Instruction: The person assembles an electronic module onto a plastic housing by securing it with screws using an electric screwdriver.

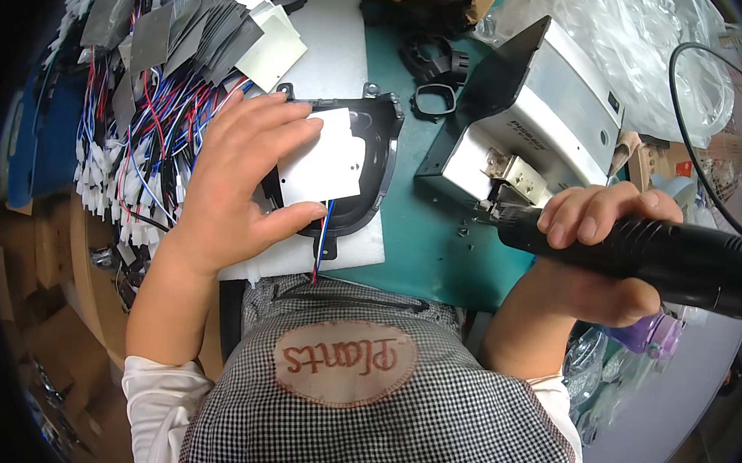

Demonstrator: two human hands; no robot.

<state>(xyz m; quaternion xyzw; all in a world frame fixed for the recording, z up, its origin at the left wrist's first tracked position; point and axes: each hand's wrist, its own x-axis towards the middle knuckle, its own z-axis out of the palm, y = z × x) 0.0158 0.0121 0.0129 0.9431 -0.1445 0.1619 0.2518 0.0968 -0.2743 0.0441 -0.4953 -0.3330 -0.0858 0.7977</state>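
My left hand point(242, 167) is curved around the left side of a flat white plate point(328, 164), its thumb by the lower edge and a fingertip on the upper part. That plate lies inside a black plastic housing point(385, 151), and red, white and blue wires point(327, 224) come out below it. A black electric screwdriver point(636, 250) is wrapped in the fingers of my right hand point(608, 222). Its tip is at the metal outlet point(516, 180) of a silver and black screw feeder point(552, 106); the exact contact is too small to make out.
White foam point(320, 30) lies under the housing on a green mat point(423, 226). Bundled wires with white connectors point(126, 171) and grey sheets point(204, 35) crowd the left. Black ring-shaped parts point(434, 100) lie behind. Clear plastic bags point(625, 43) and a black cable point(681, 107) are at right.
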